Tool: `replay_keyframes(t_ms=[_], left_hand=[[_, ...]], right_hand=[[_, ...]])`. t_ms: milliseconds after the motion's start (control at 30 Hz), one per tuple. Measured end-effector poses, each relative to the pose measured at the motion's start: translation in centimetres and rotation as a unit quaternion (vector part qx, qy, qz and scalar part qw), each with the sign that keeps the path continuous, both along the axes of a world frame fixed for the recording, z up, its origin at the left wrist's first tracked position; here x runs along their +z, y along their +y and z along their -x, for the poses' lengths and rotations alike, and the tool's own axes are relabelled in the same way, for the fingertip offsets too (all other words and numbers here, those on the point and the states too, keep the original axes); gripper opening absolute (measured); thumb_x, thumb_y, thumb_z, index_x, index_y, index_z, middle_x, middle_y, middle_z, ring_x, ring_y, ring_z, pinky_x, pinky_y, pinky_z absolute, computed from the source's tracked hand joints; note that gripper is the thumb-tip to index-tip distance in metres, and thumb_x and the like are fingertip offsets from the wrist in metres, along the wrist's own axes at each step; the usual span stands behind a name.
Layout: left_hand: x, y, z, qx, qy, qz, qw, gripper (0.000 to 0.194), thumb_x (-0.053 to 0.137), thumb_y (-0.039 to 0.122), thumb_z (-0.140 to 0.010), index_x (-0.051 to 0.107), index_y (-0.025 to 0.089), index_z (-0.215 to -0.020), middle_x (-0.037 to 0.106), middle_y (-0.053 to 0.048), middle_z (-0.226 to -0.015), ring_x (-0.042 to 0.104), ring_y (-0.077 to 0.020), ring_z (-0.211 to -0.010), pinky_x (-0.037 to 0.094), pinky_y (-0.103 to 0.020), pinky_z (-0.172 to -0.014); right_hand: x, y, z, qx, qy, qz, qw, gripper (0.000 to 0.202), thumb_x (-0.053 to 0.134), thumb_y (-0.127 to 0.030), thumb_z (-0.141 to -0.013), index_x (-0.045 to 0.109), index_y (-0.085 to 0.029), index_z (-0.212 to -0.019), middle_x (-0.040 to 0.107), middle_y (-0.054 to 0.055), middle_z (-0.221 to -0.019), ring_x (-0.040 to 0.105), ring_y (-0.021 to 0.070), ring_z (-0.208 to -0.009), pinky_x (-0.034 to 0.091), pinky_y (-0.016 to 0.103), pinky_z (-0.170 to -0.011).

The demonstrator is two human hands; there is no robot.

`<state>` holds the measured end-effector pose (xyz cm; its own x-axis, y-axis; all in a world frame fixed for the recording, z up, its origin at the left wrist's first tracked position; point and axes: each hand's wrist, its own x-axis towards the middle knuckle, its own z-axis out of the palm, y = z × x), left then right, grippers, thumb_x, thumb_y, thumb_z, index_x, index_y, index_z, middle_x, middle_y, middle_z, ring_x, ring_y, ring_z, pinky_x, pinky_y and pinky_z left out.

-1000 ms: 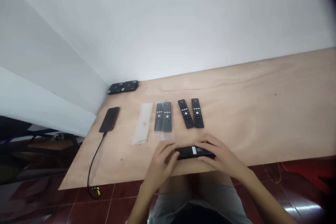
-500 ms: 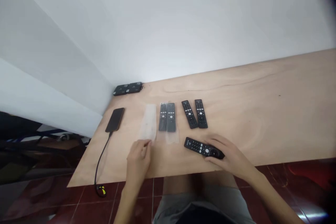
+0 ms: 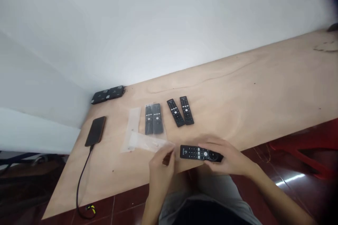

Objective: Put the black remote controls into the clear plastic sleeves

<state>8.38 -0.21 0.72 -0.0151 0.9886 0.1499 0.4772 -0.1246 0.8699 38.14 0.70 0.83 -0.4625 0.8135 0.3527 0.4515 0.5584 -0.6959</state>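
Note:
My right hand [image 3: 224, 156] is closed around the lower end of a black remote control [image 3: 196, 153], whose buttons face up and whose far end points left. My left hand [image 3: 162, 163] pinches the end of a translucent plastic sleeve [image 3: 148, 141], just left of that remote. The sleeve trails left over another flat plastic sleeve [image 3: 134, 119] on the table. Beyond my left hand lie two remotes in clear plastic, a left one [image 3: 149, 121] and a right one [image 3: 157, 121]. Two bare remotes, one tilted [image 3: 175, 112] and one straighter [image 3: 187, 110], lie to their right.
On the wooden table [image 3: 237, 98], a phone [image 3: 95, 130] lies at left with a black cable [image 3: 82, 179] running over the front edge. Two black boxes [image 3: 115, 92] sit by the wall at the back left. A red plastic object [image 3: 308, 151] stands below the table at right.
My left hand has moved right, drawing a plastic sleeve toward the remote. The remote in my right hand has turned closer to level. The camera view has shifted right.

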Motion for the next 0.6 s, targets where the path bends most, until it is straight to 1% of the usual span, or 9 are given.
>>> replay_keyframes(t_ms=[100, 233, 300, 367, 433, 500, 533, 600], left_hand=[[1.3, -0.1, -0.4, -0.027, 0.009, -0.012, 1.0, 0.017, 0.069, 0.032, -0.103, 0.084, 0.024, -0.106, 0.081, -0.007, -0.106, 0.078, -0.0235, -0.095, 0.066, -0.034, -0.079], [2.6, -0.7, -0.6, -0.037, 0.043, -0.006, 0.998, 0.018, 0.066, 0.029, -0.104, 0.082, 0.023, -0.107, 0.08, -0.006, -0.103, 0.077, -0.0229, -0.094, 0.063, -0.033, -0.08], [2.8, -1.0, -0.4, -0.044, 0.052, 0.002, 0.998, 0.018, 0.065, 0.03, -0.105, 0.082, 0.023, -0.107, 0.079, -0.007, -0.102, 0.076, -0.0231, -0.094, 0.062, -0.034, -0.081], [2.8, -1.4, -0.1, -0.065, 0.047, 0.017, 0.997, 0.019, 0.063, 0.03, -0.107, 0.081, 0.023, -0.11, 0.078, -0.007, -0.104, 0.076, -0.0235, -0.097, 0.063, -0.035, -0.084], [2.6, -1.6, 0.4, -0.107, 0.049, 0.044, 0.992, 0.024, 0.059, 0.029, -0.109, 0.08, 0.024, -0.116, 0.077, -0.008, -0.107, 0.075, -0.0231, -0.099, 0.064, -0.035, -0.085], [2.7, -1.7, 1.2, -0.156, 0.073, 0.058, 0.983, 0.029, 0.054, 0.026, -0.111, 0.079, 0.026, -0.125, 0.075, -0.008, -0.111, 0.075, -0.0226, -0.1, 0.064, -0.036, -0.086], [2.7, -1.5, 1.8, -0.175, 0.089, 0.052, 0.979, 0.031, 0.053, 0.025, -0.111, 0.078, 0.027, -0.128, 0.073, -0.009, -0.114, 0.074, -0.0229, -0.102, 0.064, -0.037, -0.088], [3.0, -0.9, 3.0, -0.2, 0.124, 0.018, 0.972, 0.033, 0.057, 0.023, -0.109, 0.074, 0.03, -0.137, 0.07, -0.01, -0.124, 0.072, -0.0248, -0.113, 0.064, -0.041, -0.097]], right_hand=[[0.3, 0.1, 0.6, 0.043, 0.027, 0.002, 0.999, 0.065, 0.08, -0.021, -0.087, 0.067, -0.034, -0.15, 0.078, 0.008, -0.136, 0.073, 0.0324, -0.126, 0.057, 0.053, -0.112], [0.5, 0.7, 1.3, 0.062, 0.039, 0.008, 0.997, 0.066, 0.08, -0.02, -0.086, 0.068, -0.033, -0.149, 0.08, 0.007, -0.131, 0.075, 0.0308, -0.118, 0.056, 0.05, -0.108], [0.6, 0.9, 1.5, 0.065, 0.028, 0.018, 0.997, 0.063, 0.08, -0.02, -0.085, 0.07, -0.033, -0.146, 0.079, 0.007, -0.132, 0.074, 0.0309, -0.118, 0.056, 0.049, -0.108], [0.8, 1.0, 1.6, 0.066, 0.012, 0.024, 0.997, 0.06, 0.079, -0.02, -0.085, 0.071, -0.032, -0.143, 0.079, 0.007, -0.13, 0.073, 0.0311, -0.117, 0.056, 0.049, -0.106], [0.8, 1.1, 1.8, 0.066, -0.005, 0.027, 0.997, 0.057, 0.079, -0.021, -0.085, 0.072, -0.03, -0.142, 0.079, 0.008, -0.124, 0.071, 0.0307, -0.114, 0.056, 0.049, -0.105], [0.9, 1.2, 1.9, 0.064, -0.02, 0.031, 0.997, 0.055, 0.079, -0.022, -0.086, 0.072, -0.029, -0.14, 0.077, 0.008, -0.12, 0.069, 0.0302, -0.112, 0.057, 0.048, -0.103], [0.9, 1.3, 1.9, 0.064, -0.025, 0.033, 0.997, 0.054, 0.079, -0.021, -0.086, 0.072, -0.029, -0.14, 0.076, 0.008, -0.12, 0.069, 0.0299, -0.112, 0.057, 0.047, -0.101], [0.9, 1.4, 2.0, 0.063, -0.03, 0.036, 0.997, 0.053, 0.078, -0.02, -0.086, 0.073, -0.028, -0.138, 0.074, 0.008, -0.121, 0.068, 0.029, -0.111, 0.058, 0.044, -0.099]])
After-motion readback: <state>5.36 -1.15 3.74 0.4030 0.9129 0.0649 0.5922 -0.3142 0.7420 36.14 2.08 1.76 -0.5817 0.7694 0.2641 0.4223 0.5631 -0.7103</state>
